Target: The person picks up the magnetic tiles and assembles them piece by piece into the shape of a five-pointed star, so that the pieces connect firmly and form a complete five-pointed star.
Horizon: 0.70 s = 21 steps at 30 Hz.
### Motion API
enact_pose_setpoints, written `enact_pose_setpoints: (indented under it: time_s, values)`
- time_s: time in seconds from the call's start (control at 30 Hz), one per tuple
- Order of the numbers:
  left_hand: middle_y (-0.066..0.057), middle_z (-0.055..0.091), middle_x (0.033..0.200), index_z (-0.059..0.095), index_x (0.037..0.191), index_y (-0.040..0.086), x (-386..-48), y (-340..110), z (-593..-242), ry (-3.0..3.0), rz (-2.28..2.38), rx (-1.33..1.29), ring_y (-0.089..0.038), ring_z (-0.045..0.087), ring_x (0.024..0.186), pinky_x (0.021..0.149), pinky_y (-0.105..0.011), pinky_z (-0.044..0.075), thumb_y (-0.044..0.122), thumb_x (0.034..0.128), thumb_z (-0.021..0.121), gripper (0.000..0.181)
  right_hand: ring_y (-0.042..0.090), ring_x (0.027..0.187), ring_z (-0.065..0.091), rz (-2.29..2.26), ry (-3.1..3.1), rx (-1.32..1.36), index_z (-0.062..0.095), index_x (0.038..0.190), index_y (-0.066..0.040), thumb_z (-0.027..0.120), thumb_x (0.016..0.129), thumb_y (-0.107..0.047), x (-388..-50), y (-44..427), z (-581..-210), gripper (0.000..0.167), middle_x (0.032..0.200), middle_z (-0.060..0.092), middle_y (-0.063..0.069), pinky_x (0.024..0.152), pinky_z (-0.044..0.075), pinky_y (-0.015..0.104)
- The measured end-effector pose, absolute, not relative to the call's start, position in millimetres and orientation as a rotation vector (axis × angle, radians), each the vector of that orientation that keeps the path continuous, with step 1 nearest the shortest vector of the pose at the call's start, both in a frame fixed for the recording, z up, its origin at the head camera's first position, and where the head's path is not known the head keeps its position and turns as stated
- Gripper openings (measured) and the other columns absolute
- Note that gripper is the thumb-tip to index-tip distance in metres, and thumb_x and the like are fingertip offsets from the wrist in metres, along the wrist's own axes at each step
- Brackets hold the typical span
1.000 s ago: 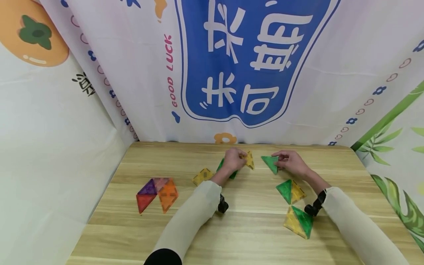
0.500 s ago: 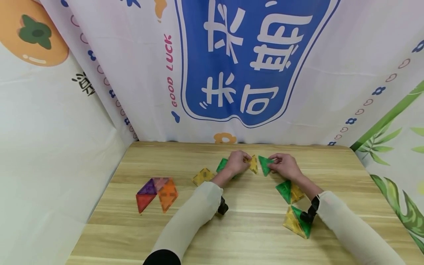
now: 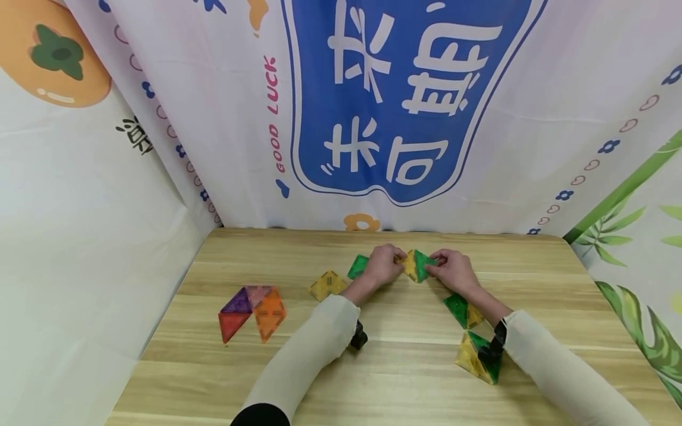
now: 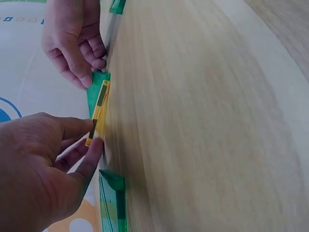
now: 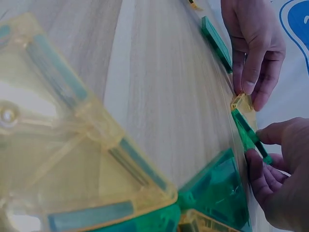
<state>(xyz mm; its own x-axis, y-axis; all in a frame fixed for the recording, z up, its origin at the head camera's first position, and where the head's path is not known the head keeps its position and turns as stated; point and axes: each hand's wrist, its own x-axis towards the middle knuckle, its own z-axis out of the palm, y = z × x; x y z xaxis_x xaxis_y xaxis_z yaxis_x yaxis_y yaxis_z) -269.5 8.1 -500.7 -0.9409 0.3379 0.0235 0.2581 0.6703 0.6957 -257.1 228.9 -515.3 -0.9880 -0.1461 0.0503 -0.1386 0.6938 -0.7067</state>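
My left hand [image 3: 385,264] pinches a yellow triangular magnetic tile [image 3: 409,265] between thumb and fingers, near the back of the table. Facing it, my right hand [image 3: 454,271] pinches a green triangular magnetic tile [image 3: 422,265]. The two tiles meet edge to edge in the head view. In the left wrist view the yellow tile is seen nearly edge-on, tilted, in front of the green one. Beside my left hand a green tile [image 3: 358,266] lies partly covered by it. Below my right forearm are a green triangle [image 3: 456,309] and a yellow triangle [image 3: 475,316] side by side.
A yellow tile [image 3: 327,285] lies left of my left hand. Nearer the front right, a yellow triangle [image 3: 471,358] adjoins a green one, partly hidden by the wrist camera. Red [image 3: 232,325], purple, pink and orange tiles form a group at left. A printed cloth [image 3: 245,177] hangs behind the table.
My right hand has moved left with the green tile, closing the gap to the yellow one. My left hand has shifted slightly right with its yellow tile. The tiles now touch.
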Motion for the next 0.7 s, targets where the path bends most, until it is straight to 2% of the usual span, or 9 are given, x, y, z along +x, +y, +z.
enact_pose_setpoints:
  time_s: [0.17, 0.5, 0.7]
  values:
    - [-0.01, 0.075, 0.126, 0.078, 0.124, 0.003, -267, 10, -502, 2.82, 1.023, 0.528, -0.023, 0.07, 0.116, 0.095, -0.029, 0.058, 0.002, 0.0983, 0.072, 0.026, 0.02, 0.079, 0.071, -1.158, 2.908, -0.27, 0.075, 0.116, 0.005, 0.08, 0.095, -0.017, -256, 231, -517, 0.031, 0.099, 0.076, 0.016, 0.065, 0.058, 0.03]
    - [-0.008, 0.073, 0.132, 0.075, 0.129, 0.004, -260, 1, -497, 2.866, 0.891, 0.624, -0.023, 0.068, 0.123, 0.106, -0.034, 0.055, 0.004, 0.0983, 0.072, 0.031, 0.031, 0.093, 0.072, -1.115, 2.954, -0.357, 0.075, 0.118, 0.004, 0.08, 0.096, -0.019, -249, 232, -512, 0.033, 0.104, 0.075, 0.019, 0.08, 0.061, 0.048]
    - [-0.01, 0.071, 0.136, 0.073, 0.132, 0.006, -251, -20, -485, 2.896, 0.824, 0.75, -0.027, 0.063, 0.131, 0.112, -0.04, 0.051, 0.009, 0.0984, 0.074, 0.033, 0.035, 0.096, 0.072, -1.134, 2.966, -0.49, 0.072, 0.124, 0.007, 0.079, 0.096, -0.015, -240, 228, -507, 0.036, 0.112, 0.072, 0.024, 0.08, 0.061, 0.051]
